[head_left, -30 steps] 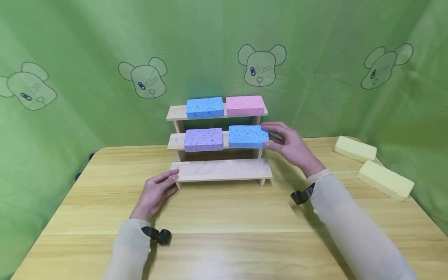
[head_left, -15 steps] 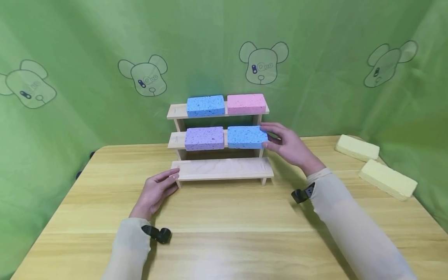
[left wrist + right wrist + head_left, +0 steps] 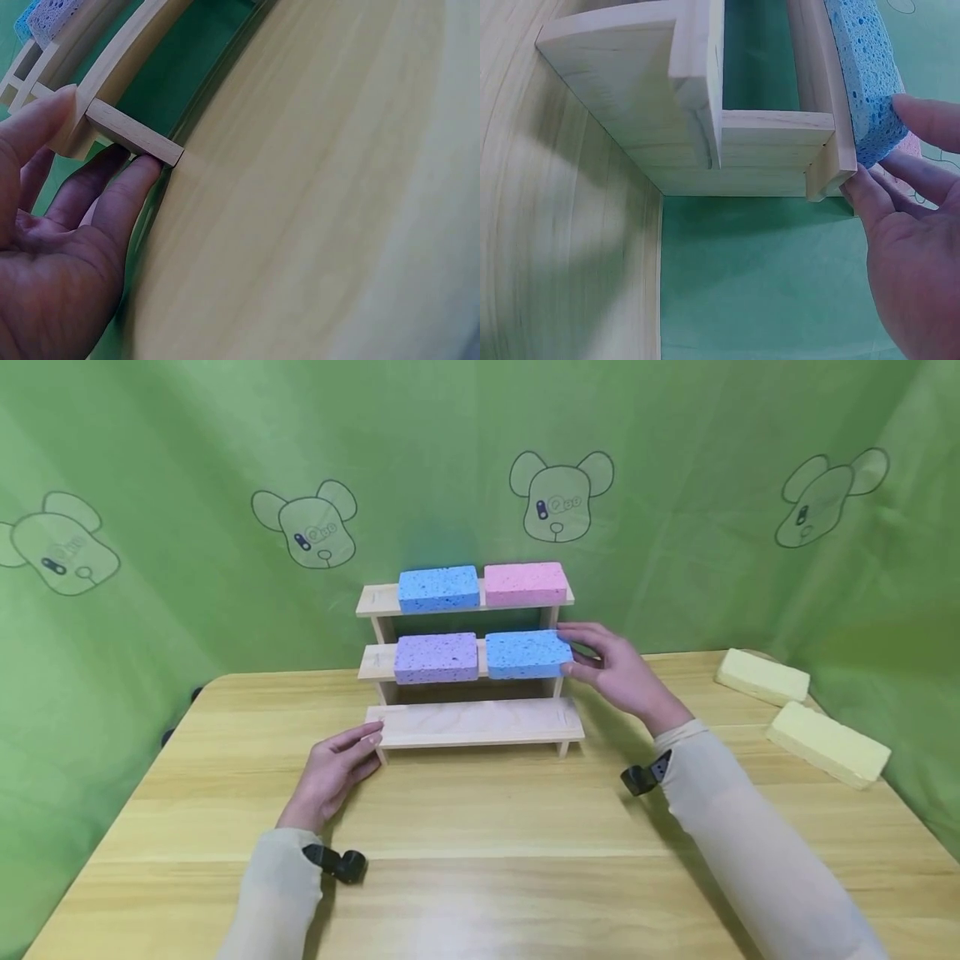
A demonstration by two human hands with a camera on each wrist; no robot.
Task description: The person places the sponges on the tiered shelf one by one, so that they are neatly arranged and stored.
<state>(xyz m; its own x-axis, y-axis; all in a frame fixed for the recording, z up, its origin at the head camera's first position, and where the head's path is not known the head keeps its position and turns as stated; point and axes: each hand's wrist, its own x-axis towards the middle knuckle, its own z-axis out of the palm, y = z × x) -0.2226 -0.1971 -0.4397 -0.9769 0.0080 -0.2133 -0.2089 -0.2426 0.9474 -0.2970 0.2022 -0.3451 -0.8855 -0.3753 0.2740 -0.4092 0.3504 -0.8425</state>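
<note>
On a three-tier wooden shelf, a blue sponge lies at the right of the middle tier. My right hand holds that sponge by its right end, thumb at the front and fingers behind. A purple sponge is just left of it, with a narrow gap between. The top tier bears another blue sponge and a pink sponge. At the lowest tier's left end, my left hand grips the shelf; the left wrist view shows its thumb at the board and fingertips against the leg.
Two pale yellow sponges lie on the right side of the wooden table. A green curtain with bear-head drawings hangs behind and beside the table. The lowest tier bears no sponge.
The blue sponge on the middle tier has slid slightly left toward the purple one, with my right hand following at its end. My left hand stays at the shelf's left end.
</note>
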